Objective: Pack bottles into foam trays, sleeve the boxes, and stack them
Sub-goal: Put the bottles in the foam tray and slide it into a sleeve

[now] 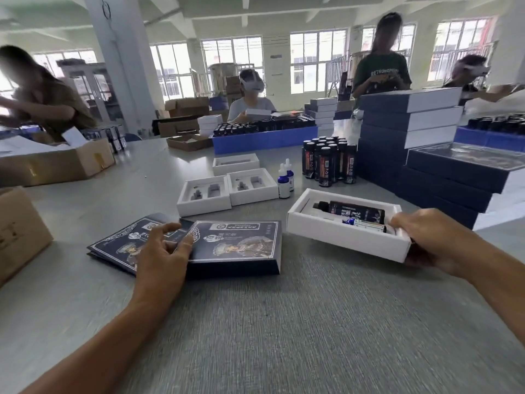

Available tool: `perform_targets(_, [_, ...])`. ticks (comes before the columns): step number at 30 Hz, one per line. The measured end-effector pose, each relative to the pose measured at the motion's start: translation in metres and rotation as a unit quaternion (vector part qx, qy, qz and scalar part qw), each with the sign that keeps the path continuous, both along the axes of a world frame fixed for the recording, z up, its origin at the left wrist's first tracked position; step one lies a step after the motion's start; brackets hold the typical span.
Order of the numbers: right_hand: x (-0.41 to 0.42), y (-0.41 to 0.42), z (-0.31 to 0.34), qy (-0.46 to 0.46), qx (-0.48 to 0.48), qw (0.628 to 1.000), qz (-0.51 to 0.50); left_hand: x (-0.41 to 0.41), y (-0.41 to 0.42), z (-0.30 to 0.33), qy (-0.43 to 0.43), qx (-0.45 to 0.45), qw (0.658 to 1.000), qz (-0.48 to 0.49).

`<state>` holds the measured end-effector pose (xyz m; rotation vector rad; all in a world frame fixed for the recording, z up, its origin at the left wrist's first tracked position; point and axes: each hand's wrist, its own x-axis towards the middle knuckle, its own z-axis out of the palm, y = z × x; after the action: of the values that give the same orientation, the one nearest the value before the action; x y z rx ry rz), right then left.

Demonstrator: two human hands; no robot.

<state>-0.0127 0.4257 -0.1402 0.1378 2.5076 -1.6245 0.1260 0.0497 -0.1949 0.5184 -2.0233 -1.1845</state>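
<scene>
— Looking at the white box (345, 233) by the right hand (426, 237): is that one packed?

— It seems so. A large dark bottle (352, 209) lies in its foam, and a small blue dropper bottle (362, 223) lies just beside it. The right hand's grip is closed round the box's right end, thumb on the rim and fingers underneath, so that end looks raised off the table (284, 322).

— And the sleeve?

— Not on yet. Two dark printed sleeves (235, 243) lie flat on the table, overlapping, well left of the box. The left hand (163, 251) rests on them with fingers spread and lightly bent. Whether it is pinching the top sleeve's edge I cannot tell, because the hand covers that spot.

— So how much is done?

— A fair amount, I would judge. Finished dark boxes (409, 120) stand stacked at the right, with a lower stack (454, 177) in front of it. What remains is plain too: three empty foam trays (204, 194) sit in the middle of the table, beside two upright dropper bottles (284, 180) and a cluster of dark bottles (329, 162) waiting behind them.

— Next step?

— Sliding this filled box into a sleeve, then adding it to the stack.
</scene>
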Motion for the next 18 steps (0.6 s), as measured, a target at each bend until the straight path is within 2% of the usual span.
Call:
perform_targets(9, [0.003,-0.013,-0.010,0.002,0.007,1.000,0.023,-0.001,0.001,-0.002,0.020,0.038,0.999,-0.002])
perform_targets(18, [0.008,-0.014,-0.005,0.001,0.064,0.988,0.142,-0.002,0.001,-0.006,0.004,0.006,1.000,0.024])
